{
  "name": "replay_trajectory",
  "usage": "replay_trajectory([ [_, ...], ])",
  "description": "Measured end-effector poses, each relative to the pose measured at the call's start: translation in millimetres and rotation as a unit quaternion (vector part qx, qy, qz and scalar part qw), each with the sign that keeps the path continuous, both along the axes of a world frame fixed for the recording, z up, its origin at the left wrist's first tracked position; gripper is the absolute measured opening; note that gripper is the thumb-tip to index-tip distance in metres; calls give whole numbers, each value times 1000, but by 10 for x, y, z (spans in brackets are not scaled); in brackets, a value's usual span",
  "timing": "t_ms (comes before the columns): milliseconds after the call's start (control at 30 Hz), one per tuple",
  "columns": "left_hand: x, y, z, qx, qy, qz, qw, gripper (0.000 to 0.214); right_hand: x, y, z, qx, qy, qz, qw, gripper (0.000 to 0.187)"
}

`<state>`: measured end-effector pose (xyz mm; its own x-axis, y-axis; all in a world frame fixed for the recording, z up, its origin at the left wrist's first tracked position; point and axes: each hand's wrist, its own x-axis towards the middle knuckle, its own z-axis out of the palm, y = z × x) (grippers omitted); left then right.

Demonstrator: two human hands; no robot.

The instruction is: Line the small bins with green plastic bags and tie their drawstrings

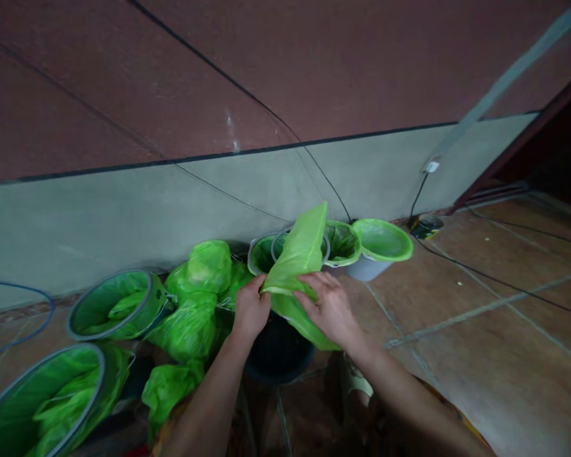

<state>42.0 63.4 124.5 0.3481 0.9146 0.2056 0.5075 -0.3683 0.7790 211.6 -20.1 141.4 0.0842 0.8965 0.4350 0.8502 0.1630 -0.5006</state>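
A green plastic bag [299, 251], flat and folded over, is held up in front of me. My left hand [252, 308] pinches its edge between thumb and fingers. My right hand [328, 308] grips the bag from the other side, the fingers curled over it. Part of the bag hangs down below my right hand. Directly under both hands stands a dark bucket [280, 355] with no liner visible in it. Just behind the bag, a bin with a grey rim is partly hidden.
Lined bins stand at left [109, 304] and lower left [76, 406]. Stuffed green bags [195, 324] are piled beside them. Along the wall are a white bin with a green liner [380, 244] and a small dark can [426, 225]. A black cable [495, 279] crosses the tiles.
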Motion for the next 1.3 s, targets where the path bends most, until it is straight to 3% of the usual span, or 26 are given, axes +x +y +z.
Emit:
replay_trajectory([
  [167, 85, 4, -51, 0, -6, 8, 1000, 49, 50, -49, -77, -32, -13, 23, 999, 25],
  [333, 172, -17, -60, 12, -11, 9, 1000, 47, -68, -138, -128, -70, -25, 8, 997, 32],
  [533, 247, -58, -56, 21, -27, -8, 999, 44, -141, -126, -246, -120, -49, -60, 990, 13],
  [767, 220, -31, -76, 35, 19, -8, 999, 35, 146, -76, -161, 4, 81, -110, 991, 11],
  [867, 219, -21, -118, 49, 77, -12, 996, 33, 352, -85, -17, 94, 133, -183, 969, 10],
  [1100, 162, 32, -151, 72, 179, 27, 981, 38, 884, -244, 317, 271, 130, -325, 897, 12],
  [1200, 33, 73, -132, 70, 200, 58, 976, 40, 1159, -406, 424, 290, 110, -379, 872, 17],
  [1300, -153, 126, -114, 56, 197, 89, 975, 41, 1395, -619, 538, 256, 85, -412, 870, 24],
])
